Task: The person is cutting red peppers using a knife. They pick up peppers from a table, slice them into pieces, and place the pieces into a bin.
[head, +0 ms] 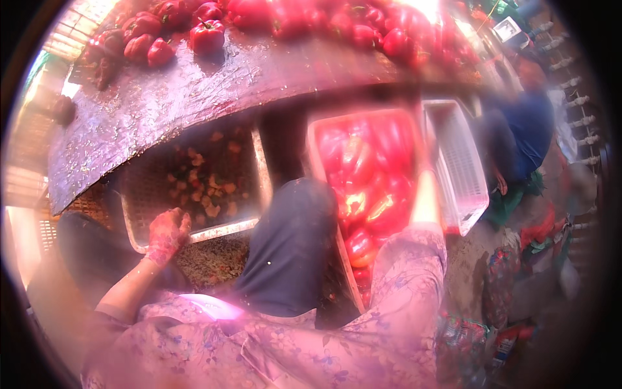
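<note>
My left hand (167, 233), reddened or thinly gloved, is curled over the near rim of a crate (223, 231) with orange-red pepper scraps (209, 189) inside. Whether it holds anything is unclear. My right forearm (425, 202) reaches forward between a crate (335, 233) full of shiny red bell peppers (359, 194) and a white plastic crate (464, 170). Blur and red glare hide the shape of my right hand. Ahead, a wet worktable (146, 107) bears many red bell peppers, one standing apart (207, 36) with its green stem up.
At the right sits another person in blue (522, 126), close beyond the white crate. Filled mesh bags (461, 335) lie at the lower right. My knee (301, 204) rises between the scrap crate and the pepper crate. Scraps litter the ground (214, 265).
</note>
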{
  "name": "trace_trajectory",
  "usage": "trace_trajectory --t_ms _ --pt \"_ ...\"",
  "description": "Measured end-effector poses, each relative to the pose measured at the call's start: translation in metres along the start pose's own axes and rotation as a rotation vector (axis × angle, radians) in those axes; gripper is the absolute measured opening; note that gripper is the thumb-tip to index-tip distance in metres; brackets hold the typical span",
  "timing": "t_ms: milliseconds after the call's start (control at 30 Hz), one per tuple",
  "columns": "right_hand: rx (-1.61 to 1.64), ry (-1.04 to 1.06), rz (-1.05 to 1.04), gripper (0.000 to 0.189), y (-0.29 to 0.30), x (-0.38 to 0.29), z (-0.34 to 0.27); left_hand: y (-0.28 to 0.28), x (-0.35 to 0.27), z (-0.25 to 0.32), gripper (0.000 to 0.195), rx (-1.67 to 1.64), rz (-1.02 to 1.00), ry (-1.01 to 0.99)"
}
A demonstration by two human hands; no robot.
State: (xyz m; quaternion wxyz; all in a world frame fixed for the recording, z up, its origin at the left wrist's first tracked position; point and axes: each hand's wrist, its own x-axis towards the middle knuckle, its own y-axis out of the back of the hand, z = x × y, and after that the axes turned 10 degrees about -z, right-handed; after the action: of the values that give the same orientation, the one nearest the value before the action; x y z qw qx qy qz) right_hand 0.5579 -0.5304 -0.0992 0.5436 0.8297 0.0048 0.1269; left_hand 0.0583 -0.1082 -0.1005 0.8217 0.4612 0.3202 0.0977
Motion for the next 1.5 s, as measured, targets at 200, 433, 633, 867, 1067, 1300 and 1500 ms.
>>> trace_trajectory --t_ms 200,433,633,867,1067,1300,1500 --pt "0.004 0.125 -0.144 0.026 0.007 -0.006 0.003 0.002 -0.006 0.003 0.025 -0.023 0.057 0.006" --pt "-0.144 -0.128 -0.257 0.045 -0.001 0.006 -0.032 0.01 -0.011 0.008 0.027 -0.015 0.023 0.035" --pt "-0.127 -0.164 -0.202 0.042 -0.022 0.015 -0.029 0.013 -0.017 0.001 0.035 -0.067 0.021 0.043" --pt "0.833 0.099 -0.011 0.041 0.018 -0.009 -0.14 0.02 -0.014 0.004 0.045 -0.088 -0.12 0.07" --pt "0.997 0.369 -0.775 0.035 0.053 -0.12 -0.34 0.013 -0.018 -0.006 0.044 -0.153 0.041 -0.071" --pt "0.747 0.853 -0.659 0.036 -0.053 -0.15 -0.348 0.053 0.02 0.005 0.027 -0.331 0.585 -0.419" --pt "1.302 0.354 -0.898 0.027 -0.015 -0.15 -0.364 0.158 0.135 0.015 0.029 -0.263 0.758 -0.424"
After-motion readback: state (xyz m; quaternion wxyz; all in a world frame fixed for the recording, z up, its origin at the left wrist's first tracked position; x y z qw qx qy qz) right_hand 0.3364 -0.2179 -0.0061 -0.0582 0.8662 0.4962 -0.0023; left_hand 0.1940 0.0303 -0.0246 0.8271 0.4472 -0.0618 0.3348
